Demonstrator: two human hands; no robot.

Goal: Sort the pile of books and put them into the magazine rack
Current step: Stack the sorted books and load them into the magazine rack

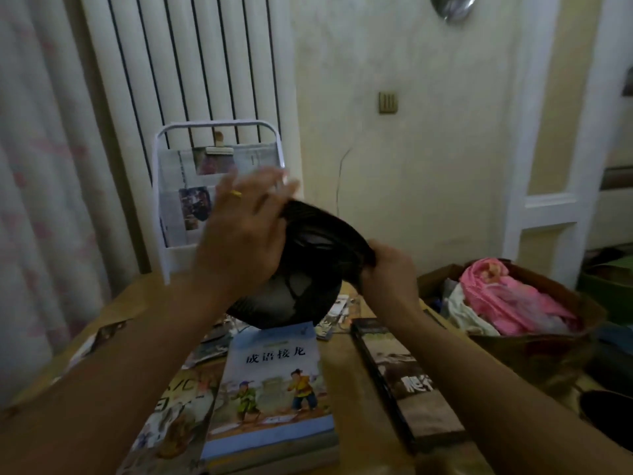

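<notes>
Your right hand [383, 269] grips the black fan [308, 269]; your left hand [246, 221] lies open on it. Blue book [274, 389] lies below both, long axis pointing away toward the rack [164, 207].

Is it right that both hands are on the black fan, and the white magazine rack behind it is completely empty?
Not quite. The head view shows the left hand and right hand on the black fan, but the white magazine rack behind it is not empty: a newspaper already stands in it.

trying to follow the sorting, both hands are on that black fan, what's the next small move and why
Probably set the fan aside, off the table. The right hand grips its rim, the left hand lies against it, and it hangs between the books and the rack.
</notes>
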